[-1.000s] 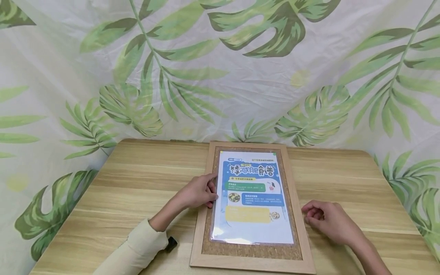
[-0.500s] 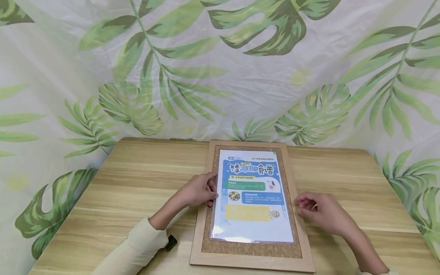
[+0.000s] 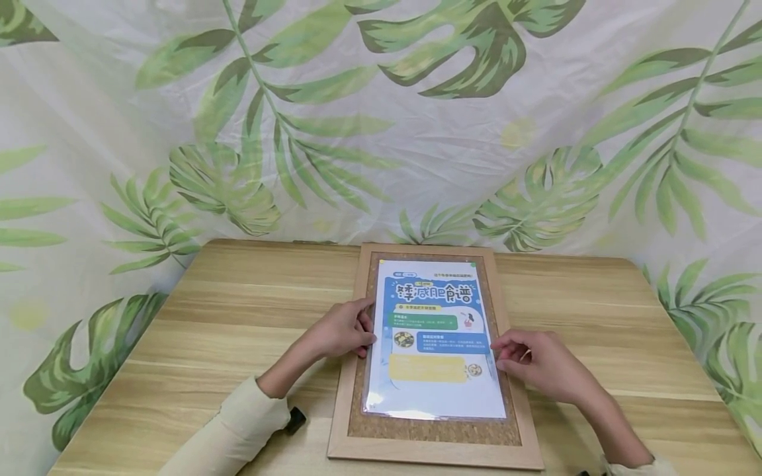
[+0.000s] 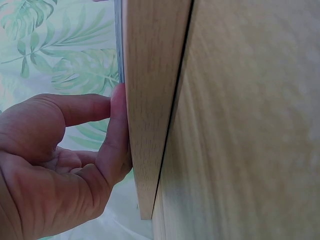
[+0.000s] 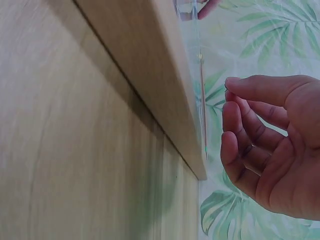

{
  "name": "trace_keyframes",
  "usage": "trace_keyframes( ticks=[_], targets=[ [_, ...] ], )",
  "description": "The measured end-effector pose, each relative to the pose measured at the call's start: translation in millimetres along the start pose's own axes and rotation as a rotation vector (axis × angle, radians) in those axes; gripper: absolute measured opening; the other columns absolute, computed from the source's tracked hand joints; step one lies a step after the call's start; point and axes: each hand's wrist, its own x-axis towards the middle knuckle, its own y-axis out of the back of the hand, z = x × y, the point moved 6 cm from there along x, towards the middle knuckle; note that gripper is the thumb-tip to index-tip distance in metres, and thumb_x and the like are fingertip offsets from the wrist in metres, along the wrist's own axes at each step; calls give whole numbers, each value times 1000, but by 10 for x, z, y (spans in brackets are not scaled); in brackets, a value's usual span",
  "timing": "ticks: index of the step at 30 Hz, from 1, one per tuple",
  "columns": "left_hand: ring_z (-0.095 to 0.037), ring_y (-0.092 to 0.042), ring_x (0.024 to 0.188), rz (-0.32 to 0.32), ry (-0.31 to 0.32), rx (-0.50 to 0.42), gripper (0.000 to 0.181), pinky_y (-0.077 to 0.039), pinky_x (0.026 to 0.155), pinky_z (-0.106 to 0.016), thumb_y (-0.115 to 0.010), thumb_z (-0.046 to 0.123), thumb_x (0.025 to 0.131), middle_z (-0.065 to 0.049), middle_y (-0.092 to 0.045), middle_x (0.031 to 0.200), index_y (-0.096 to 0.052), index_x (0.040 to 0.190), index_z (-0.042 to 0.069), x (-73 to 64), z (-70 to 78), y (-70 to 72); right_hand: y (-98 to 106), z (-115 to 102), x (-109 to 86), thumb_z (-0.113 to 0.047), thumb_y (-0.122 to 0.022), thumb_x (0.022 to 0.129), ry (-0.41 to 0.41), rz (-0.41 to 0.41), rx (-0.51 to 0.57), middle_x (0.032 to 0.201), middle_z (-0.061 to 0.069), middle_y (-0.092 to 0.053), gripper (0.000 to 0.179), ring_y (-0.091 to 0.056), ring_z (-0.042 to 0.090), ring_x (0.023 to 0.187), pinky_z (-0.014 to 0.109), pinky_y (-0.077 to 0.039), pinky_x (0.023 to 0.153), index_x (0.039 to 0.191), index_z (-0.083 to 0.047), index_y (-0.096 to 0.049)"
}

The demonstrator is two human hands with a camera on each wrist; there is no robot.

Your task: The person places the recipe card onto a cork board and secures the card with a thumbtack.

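Note:
A printed poster in a glossy clear cover lies on a wood-framed cork board. Yellow and green pin heads mark its top corners. My left hand holds the poster's left edge with curled thumb and fingers; the left wrist view shows this hand beside the frame's wooden side. My right hand is over the right side of the frame, fingertips at the poster's right edge. In the right wrist view, thumb and forefinger of this hand pinch a tiny dark sliver, apparently a pushpin, apart from the board.
The board rests on a wood-grain table, its far edge near a leaf-printed curtain. A small black object sits beside my left cuff.
My right hand has moved left, from beside the frame to the poster's right edge. My left hand, the poster and the board have stayed in place.

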Motion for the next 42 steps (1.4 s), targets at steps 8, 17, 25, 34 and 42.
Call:
trace_keyframes(
  ticks=[8,17,25,34,42],
  targets=[
    [-18,-69,65,0,5,4,79,-64,60,-28,-76,-4,94,-10,-67,95,-38,163,-4,-3,-2,0,-87,-124,60,-7,-78,95,15,-32,8,86,-8,-69,13,-61,2,79,21,-57,69,108,-9,-79],
    [-17,-69,64,1,-1,7,78,-64,61,-28,-75,-4,95,-10,-67,95,-38,163,-3,1,3,-2,-228,-250,115,-6,-78,94,50,-61,18,87,-9,-69,13,-60,1,79,20,-56,69,107,-9,-79],
    [-16,-69,64,1,-2,14,78,-63,61,-29,-75,-4,95,-9,-67,94,-37,164,-3,-1,6,3,-304,-368,165,-7,-77,96,79,-86,42,85,-10,-69,12,-59,0,78,20,-56,68,108,-9,-79],
    [-17,-69,63,9,-6,11,79,-63,60,-28,-76,-4,94,-9,-66,93,-38,163,-3,9,-1,5,-398,-452,212,-8,-79,95,94,-123,73,87,-10,-69,13,-59,0,79,20,-56,69,108,-10,-79],
    [-17,-69,62,10,-23,19,79,-62,59,-29,-76,-5,94,-8,-66,92,-38,163,-4,15,-14,3,-437,-568,245,-8,-79,95,109,-129,100,86,-10,-69,14,-60,1,80,20,-57,70,108,-9,-80]
  ],
)
